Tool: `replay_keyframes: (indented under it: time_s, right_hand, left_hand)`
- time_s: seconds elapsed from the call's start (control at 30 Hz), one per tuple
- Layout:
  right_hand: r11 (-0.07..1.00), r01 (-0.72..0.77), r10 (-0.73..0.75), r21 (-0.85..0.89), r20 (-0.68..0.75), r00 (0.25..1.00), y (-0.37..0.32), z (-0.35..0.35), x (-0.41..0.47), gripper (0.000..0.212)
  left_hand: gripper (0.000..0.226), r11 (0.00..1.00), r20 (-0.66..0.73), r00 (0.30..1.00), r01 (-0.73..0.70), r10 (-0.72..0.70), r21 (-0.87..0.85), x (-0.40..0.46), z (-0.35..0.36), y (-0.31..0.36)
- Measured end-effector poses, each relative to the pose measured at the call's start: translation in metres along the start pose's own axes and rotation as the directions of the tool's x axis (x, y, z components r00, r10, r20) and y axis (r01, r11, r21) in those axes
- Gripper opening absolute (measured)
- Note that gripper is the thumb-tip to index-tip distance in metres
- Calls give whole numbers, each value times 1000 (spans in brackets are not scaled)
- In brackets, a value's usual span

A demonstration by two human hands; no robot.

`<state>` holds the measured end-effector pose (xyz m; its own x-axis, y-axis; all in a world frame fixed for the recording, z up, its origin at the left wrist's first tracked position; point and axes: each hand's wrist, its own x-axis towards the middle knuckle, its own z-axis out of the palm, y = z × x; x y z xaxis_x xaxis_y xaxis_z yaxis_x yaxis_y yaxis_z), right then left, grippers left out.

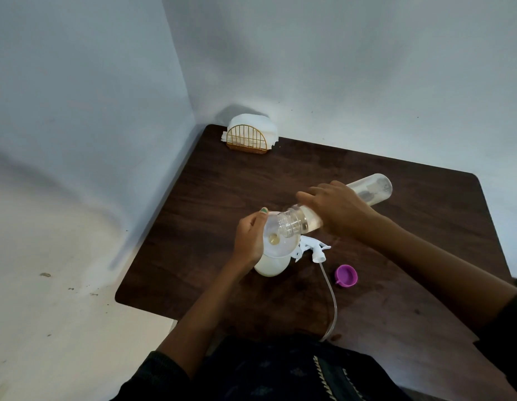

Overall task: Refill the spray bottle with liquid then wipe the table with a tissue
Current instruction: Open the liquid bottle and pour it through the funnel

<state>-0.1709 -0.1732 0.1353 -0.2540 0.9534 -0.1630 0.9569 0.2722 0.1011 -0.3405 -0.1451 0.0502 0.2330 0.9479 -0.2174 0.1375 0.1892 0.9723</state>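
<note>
At the far left corner of the dark wooden desk [211, 198], close to the wall, a gold wire holder [248, 139] stands upright with white tissues [251, 124] stacked in it, well apart from everything else. Nearer the middle, the left hand [249, 237] has its grip curled round the rim of a clear funnel [276, 241]: the fingers wrap the left side of the rim and the thumb tip sits on its top edge. The funnel sits in the mouth of the white spray bottle [270, 266], which stands upright on the desk and is largely hidden beneath the funnel and the hand. A little pale liquid shows at the funnel's throat. Over the funnel, the open neck of a clear refill bottle [306, 219] is tilted down, its base pointing up and away to the right; milky liquid lies in the lower part near the neck. The right hand [335, 211] grips this bottle round its middle from above, fingers closed over it. Just beside the spray bottle, on the right, the white trigger sprayer head [402, 251] lies on the desk, its clear dip tube [332, 299] trailing toward the person. Further right, a purple cap [346, 275] rests alone on the desk.
</note>
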Motion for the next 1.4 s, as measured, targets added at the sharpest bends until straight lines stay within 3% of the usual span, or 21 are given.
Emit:
replay_keyframes:
  time_s: [0.4, 1.4]
  right_hand:
    - [1000, -2, 2, -14, 15, 1000, -1, -2, -1, 47]
    - [1000, 6, -6, 5, -8, 1000, 2, 3, 1, 45]
  left_hand:
    - [26, 1000, 1, 1000, 10, -10, 2, -1, 1, 3]
    - [31, 1000, 18, 1000, 5, -5, -25, 0, 0, 3]
